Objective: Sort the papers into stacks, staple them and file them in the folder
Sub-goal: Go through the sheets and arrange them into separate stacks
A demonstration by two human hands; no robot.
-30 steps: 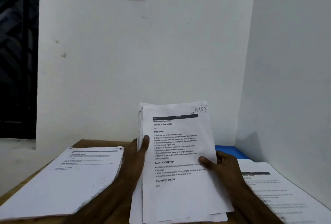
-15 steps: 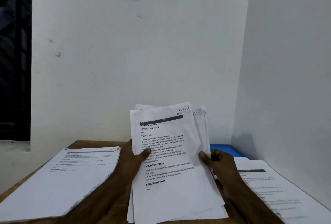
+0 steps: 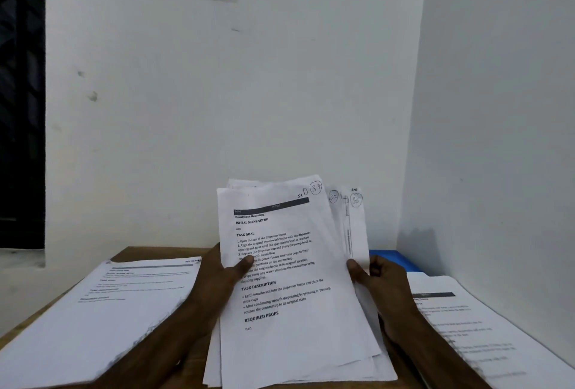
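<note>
I hold a bundle of printed papers (image 3: 289, 283) upright over the wooden table (image 3: 130, 253), fanned so that the top right corners of several sheets show handwritten circled marks. My left hand (image 3: 224, 280) grips the bundle's left edge, its thumb lying across the front sheet's text. My right hand (image 3: 378, 280) pinches the right edge, thumb on the front. A stack of papers (image 3: 102, 304) lies flat on the table to the left. Another stack (image 3: 476, 326) lies to the right. A blue folder (image 3: 393, 259) lies behind my right hand, partly hidden.
White walls close the table in at the back and on the right, meeting in a corner. A dark window grille (image 3: 18, 102) fills the far left. The table's left edge runs diagonally beneath the left stack.
The front sheet has slid to the left and tilted, so the bundle fanned out and two more marked corners appeared on the right. My left thumb moved further onto the front sheet.
</note>
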